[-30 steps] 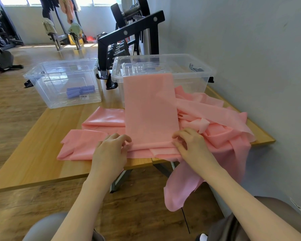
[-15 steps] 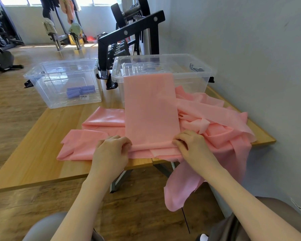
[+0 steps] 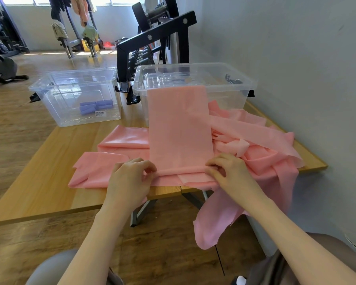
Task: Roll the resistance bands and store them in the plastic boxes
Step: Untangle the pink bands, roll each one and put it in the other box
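Note:
A flat pink resistance band (image 3: 179, 128) lies stretched away from me, its far end draped against the right clear plastic box (image 3: 230, 83). Its near end is curled into a thin roll (image 3: 181, 170). My left hand (image 3: 132, 179) pinches the roll's left end and my right hand (image 3: 226, 171) pinches its right end. Under it lies a heap of other pink bands (image 3: 261, 149), some hanging off the table's front edge. The left clear plastic box (image 3: 49, 87) holds rolled purple bands (image 3: 96, 106).
The wooden table (image 3: 39, 182) ends near my hands, with a metal leg (image 3: 142, 210) beneath it. A black dumbbell rack (image 3: 152, 40) stands behind the boxes. A grey wall (image 3: 296, 58) runs along the right. Gym machines stand at the far left.
The near end of the flat pink band has been turned over into a thin roll between my fingers. Both hands stayed at the band's near corners.

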